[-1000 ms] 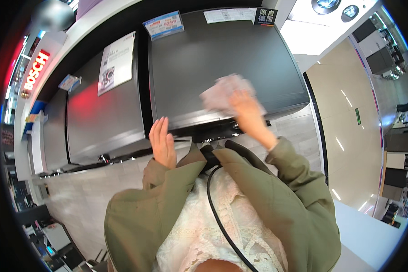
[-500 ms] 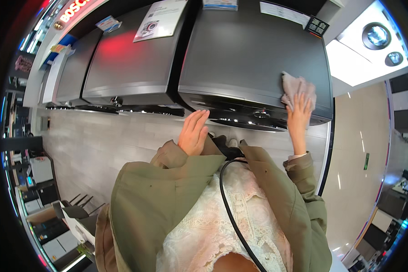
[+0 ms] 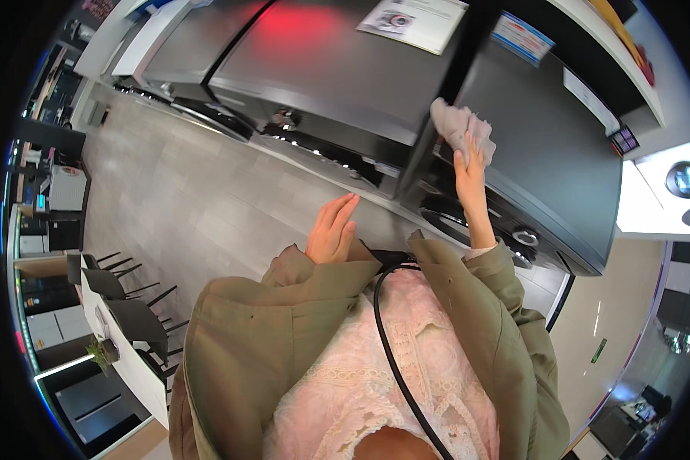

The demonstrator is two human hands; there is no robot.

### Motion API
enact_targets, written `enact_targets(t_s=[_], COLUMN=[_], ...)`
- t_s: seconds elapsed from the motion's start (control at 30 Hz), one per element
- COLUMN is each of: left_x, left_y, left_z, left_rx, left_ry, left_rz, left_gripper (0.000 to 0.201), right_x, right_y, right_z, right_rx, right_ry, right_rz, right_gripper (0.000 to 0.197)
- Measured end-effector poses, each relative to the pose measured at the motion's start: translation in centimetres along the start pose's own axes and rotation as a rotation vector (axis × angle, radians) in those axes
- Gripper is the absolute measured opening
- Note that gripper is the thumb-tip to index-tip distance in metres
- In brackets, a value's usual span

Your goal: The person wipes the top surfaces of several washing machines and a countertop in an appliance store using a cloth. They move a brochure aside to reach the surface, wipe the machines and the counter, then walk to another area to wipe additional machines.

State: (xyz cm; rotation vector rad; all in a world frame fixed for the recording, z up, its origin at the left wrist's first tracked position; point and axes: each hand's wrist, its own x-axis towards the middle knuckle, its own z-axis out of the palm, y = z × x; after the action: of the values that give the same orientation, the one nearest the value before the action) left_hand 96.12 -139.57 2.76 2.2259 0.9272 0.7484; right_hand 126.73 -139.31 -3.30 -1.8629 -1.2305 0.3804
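Black chairs [image 3: 139, 316] flank a white table [image 3: 134, 356] at far left, beside a pale floor [image 3: 184, 184] that runs up to a row of dark grey machines. In front of the row, the left hand [image 3: 332, 230] hangs over the floor, bare, its fingers straight and nearly side by side, touching neither machine nor cloth. Beyond it stands the middle machine [image 3: 330, 73], a red glow on its top and a white leaflet [image 3: 425, 21] lying toward the rear.

Right of that, at the gap between two machines, the cloth [image 3: 461, 124] sits over the front left corner of the right machine [image 3: 552, 146]. It lies up and to the right of the left hand, well apart from it, and directly beyond the right hand [image 3: 474, 165], much the nearer of the two and in contact with it. Its longer axis slants from upper left, out over the gap, to lower right by the fingers. Whether it touches the middle machine cannot be told.

The cloth is pale pinkish grey, soft, rumpled and loosely bunched, with an uneven edge. The right fingers reach forward over it; whether they pinch it or merely press is hidden. The hands are apart. A price card [image 3: 523, 37] stands toward the rear.
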Motion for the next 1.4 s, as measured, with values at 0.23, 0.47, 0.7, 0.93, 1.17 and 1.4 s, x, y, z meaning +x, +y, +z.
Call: enact_targets(t_s=[0.23,0.47,0.7,0.93,1.17,1.4], left_x=[-3.2,-4.5,-5.9,-3.8,0.4,5.0], left_y=[-11.0,-16.8,-19.5,-20.6,-22.1,-23.4], left_z=[-11.5,-17.9,-21.3,-23.3,-24.5,-25.5], left_rx=[0.011,-0.028,0.037,0.084,0.197,0.145], left_ry=[0.138,0.172,0.29,0.364,0.45,0.366], left_rz=[-0.083,-0.145,-0.349,-0.483,-0.469,-0.404], left_gripper=[0.04,0.04,0.042,0.044,0.043,0.04], right_x=[3.2,5.1,9.0,14.3,18.9,20.9], right_y=[-7.4,-15.9,-22.0,-27.4,-29.6,-29.2], right_z=[14.4,26.1,33.7,42.3,46.4,43.3], right_rx=[-0.551,-0.472,-0.446,-0.349,-0.317,-0.283], right_ry=[0.172,0.073,-0.065,-0.252,-0.344,-0.525], right_rz=[-0.028,-0.321,-0.407,-0.56,-0.683,-0.751], right_gripper=[0.052,0.053,0.051,0.054,0.057,0.049])
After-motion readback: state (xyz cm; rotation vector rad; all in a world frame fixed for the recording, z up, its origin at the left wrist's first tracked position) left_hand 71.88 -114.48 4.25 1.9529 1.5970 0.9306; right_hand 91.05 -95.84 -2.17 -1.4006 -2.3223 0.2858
